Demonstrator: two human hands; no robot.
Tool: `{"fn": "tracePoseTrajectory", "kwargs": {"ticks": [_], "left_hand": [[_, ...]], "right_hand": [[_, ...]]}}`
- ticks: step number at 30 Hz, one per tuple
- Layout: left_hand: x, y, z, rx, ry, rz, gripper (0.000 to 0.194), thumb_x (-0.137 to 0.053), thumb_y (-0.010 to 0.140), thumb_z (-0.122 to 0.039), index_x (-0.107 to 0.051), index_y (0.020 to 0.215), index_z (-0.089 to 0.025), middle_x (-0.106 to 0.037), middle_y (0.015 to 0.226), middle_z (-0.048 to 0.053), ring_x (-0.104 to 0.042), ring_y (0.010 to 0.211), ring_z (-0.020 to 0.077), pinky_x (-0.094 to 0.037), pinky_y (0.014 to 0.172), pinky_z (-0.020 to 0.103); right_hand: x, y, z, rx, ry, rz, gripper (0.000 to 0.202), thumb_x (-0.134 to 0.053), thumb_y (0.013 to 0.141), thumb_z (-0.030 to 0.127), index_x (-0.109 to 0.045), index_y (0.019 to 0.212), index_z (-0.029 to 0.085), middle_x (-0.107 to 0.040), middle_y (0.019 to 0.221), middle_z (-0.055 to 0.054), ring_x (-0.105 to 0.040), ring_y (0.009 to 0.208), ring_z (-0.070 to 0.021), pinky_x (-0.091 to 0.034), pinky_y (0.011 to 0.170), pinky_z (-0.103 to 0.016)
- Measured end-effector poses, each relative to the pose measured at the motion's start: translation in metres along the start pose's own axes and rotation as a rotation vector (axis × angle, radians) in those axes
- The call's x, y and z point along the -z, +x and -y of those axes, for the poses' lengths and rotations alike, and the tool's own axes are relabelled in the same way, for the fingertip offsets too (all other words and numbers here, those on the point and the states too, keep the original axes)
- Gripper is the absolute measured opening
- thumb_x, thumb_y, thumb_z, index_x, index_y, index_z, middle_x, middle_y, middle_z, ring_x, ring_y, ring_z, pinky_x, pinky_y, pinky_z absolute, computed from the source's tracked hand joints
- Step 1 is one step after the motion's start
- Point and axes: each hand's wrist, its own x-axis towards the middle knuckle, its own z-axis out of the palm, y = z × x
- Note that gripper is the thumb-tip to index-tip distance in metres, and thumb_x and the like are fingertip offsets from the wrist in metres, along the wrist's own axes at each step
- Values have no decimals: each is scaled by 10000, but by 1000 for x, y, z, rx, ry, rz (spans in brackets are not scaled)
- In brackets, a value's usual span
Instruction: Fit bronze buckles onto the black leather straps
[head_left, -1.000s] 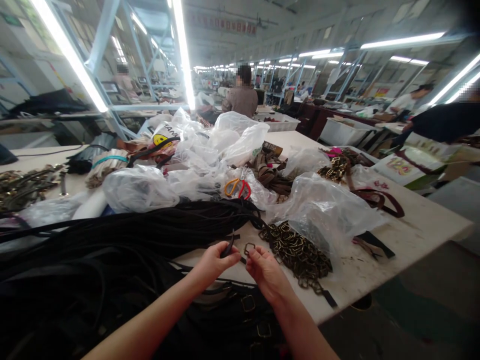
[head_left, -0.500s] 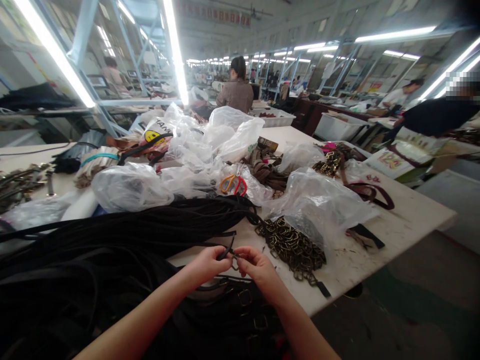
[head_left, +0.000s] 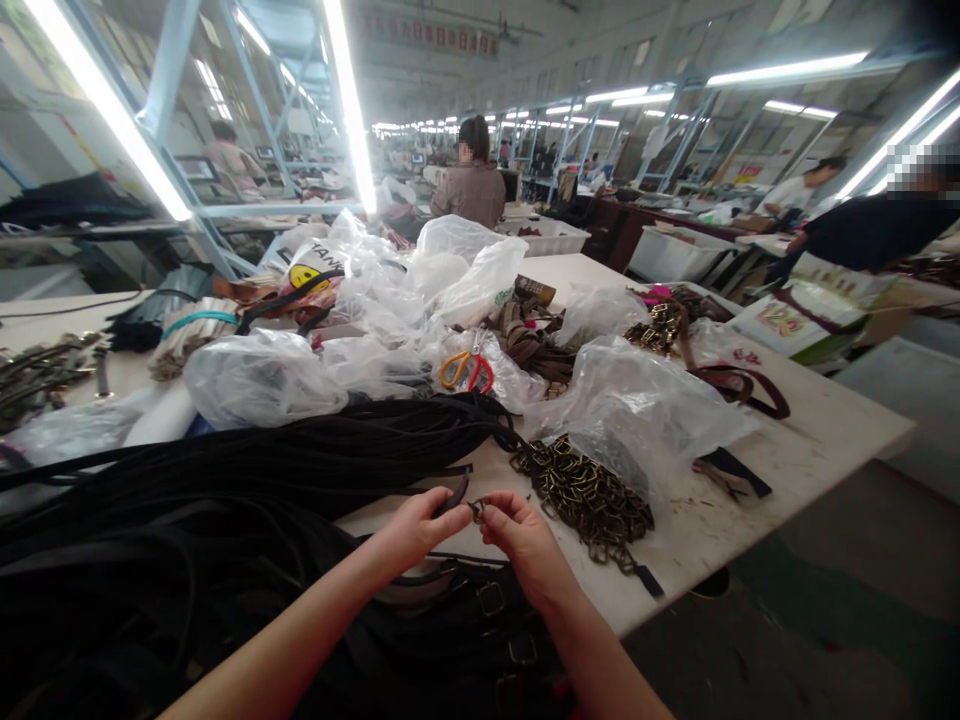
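My left hand (head_left: pixel 429 522) is closed on a thin black strap (head_left: pixel 460 490), whose end curves up past the fingertips. A small brass-coloured buckle (head_left: pixel 477 511) is pinched in my right hand (head_left: pixel 517 530), close to the left thumb. Whether the strap passes through the buckle cannot be made out. Long black straps (head_left: pixel 300 440) lie heaped left of and beneath my arms. To the right of my hands is a pile of brass-coloured buckles (head_left: pixel 592 490), partly under a clear plastic bag (head_left: pixel 637 400). Just below my wrists, dark straps bear square buckles (head_left: pixel 491 600).
Scissors (head_left: pixel 466 372) with one orange and one red handle lie among crumpled plastic bags (head_left: pixel 262 375). Brown straps (head_left: pixel 529 345) lie behind them. The table edge (head_left: pixel 780 515) runs along the right. A person (head_left: pixel 471 185) sits ahead; another in dark clothing (head_left: pixel 877 235) is at the right.
The buckle has turned and risen slightly between my fingertips. My left thumb now stretches toward it, and the strap end leans further right. The surrounding things stay put.
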Motion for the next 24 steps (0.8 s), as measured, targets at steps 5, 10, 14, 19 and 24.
{"fn": "tracePoseTrajectory", "kwargs": {"ticks": [5, 10, 14, 19, 24], "left_hand": [[2, 2, -3, -4, -63, -90, 436, -353, 747, -519, -560, 649, -148, -448, 558, -19, -406, 567, 122, -327, 542, 226], [-1, 1, -1, 1, -60, -75, 332, -464, 707, -477, -527, 662, -154, -410, 555, -48, -367, 540, 99, -297, 514, 206], [-1, -4, 0, -24, -36, 85, 333, -474, 723, -464, -565, 694, -145, -443, 579, -45, -375, 549, 91, -290, 513, 195], [3, 0, 0, -12, -23, -55, 339, -474, 715, -476, -541, 654, -149, -426, 569, -46, -371, 553, 94, -295, 508, 193], [9, 3, 7, 20, -19, -34, 349, -483, 703, -491, -519, 624, -152, -398, 534, -58, -357, 523, 87, -279, 481, 198]], "right_hand": [[2, -3, 8, -160, 296, -10, 270, -739, 587, 209, -565, 790, 169, -603, 710, 35, -541, 548, -43, -447, 543, -162], [0, -6, 12, -213, 425, 13, 256, -726, 607, 162, -565, 806, 165, -611, 702, 37, -558, 543, -41, -473, 537, -151], [0, -7, 8, -265, 420, 54, 255, -729, 598, 151, -565, 792, 154, -606, 650, 35, -561, 517, -49, -464, 494, -142], [2, -4, 5, -296, 429, 50, 243, -724, 605, 148, -556, 779, 158, -611, 649, 35, -563, 516, -46, -469, 506, -141], [4, 2, 9, -291, 465, 77, 246, -721, 608, 151, -541, 776, 164, -607, 644, 44, -562, 510, -41, -465, 515, -142]]}}
